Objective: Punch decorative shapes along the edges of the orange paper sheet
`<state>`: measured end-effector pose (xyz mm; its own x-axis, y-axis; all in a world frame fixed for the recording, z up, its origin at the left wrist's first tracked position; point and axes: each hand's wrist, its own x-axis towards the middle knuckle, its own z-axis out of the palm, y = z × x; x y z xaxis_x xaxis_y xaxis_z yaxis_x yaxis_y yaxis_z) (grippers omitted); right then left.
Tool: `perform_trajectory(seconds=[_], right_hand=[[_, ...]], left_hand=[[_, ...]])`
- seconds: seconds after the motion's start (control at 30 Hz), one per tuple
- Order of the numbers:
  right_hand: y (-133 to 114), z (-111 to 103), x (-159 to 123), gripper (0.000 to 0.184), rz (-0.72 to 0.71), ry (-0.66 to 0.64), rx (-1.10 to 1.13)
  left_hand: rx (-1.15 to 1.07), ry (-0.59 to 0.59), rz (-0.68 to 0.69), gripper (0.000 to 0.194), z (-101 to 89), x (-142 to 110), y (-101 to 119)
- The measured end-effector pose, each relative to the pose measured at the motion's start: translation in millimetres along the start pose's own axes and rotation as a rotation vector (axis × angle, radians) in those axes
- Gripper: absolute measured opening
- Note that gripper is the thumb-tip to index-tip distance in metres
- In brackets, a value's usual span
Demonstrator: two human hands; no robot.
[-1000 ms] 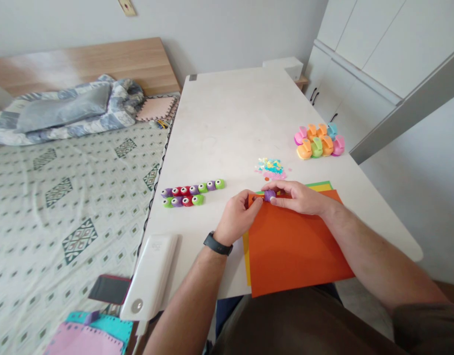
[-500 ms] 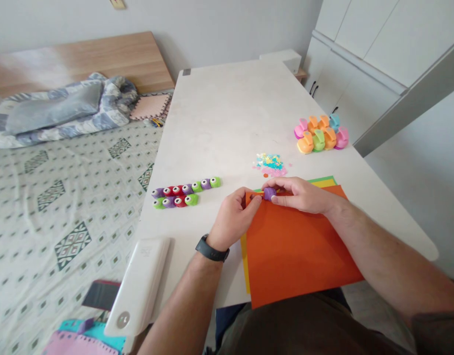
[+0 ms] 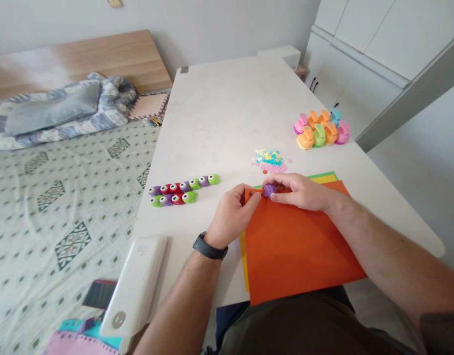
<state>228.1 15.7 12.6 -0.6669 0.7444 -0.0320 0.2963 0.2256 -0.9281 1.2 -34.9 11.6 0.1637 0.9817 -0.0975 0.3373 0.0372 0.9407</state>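
Item, just right of the frame's centre: purple punch [image 3: 269, 191], small, set at the far edge of an orange sheet [image 3: 300, 241], near that edge's left end. Step in hand, by judgement: lining up or pressing the punch on the paper; cannot tell which. Next move, by judgement: calls for a steady sheet and a firm, even squeeze, with the edge well seated in the slot.

Right hand [image 3: 303, 193]: fingers closed narrowly about the punch, thumb on the near side, forefinger on the far side. Left hand [image 3: 232, 214]: fingers pinched on the sheet's upper-left corner, thumb tip just beside the punch.

Beneath the orange: yellow sheet [image 3: 243, 261] and green sheet [image 3: 325, 175], on a white desk [image 3: 219, 113]. Beyond the hands: paper cut-outs [image 3: 271, 159], loosely heaped. Left of centre: two rows of small punches [image 3: 185, 187]. Upper right: larger punches [image 3: 319, 136], clustered.
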Motion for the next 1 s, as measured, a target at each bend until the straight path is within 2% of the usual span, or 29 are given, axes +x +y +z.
perform_trajectory(seconds=[0.4, 0.77, 1.0], right_hand=[[-1, 6, 0, 0.027, -0.008, 0.052, -0.047], [-5, 10, 2, 0.021, 0.057, 0.077, -0.1], [-7, 12, 3, 0.019, 0.07, 0.077, -0.081]], left_hand=[[-0.017, -0.007, -0.002, 0.026, 0.1, 0, 1], [-0.004, -0.023, -0.006, 0.026, -0.8, -2, 5], [0.021, -0.039, -0.038, 0.032, -3.8, -2, 6]])
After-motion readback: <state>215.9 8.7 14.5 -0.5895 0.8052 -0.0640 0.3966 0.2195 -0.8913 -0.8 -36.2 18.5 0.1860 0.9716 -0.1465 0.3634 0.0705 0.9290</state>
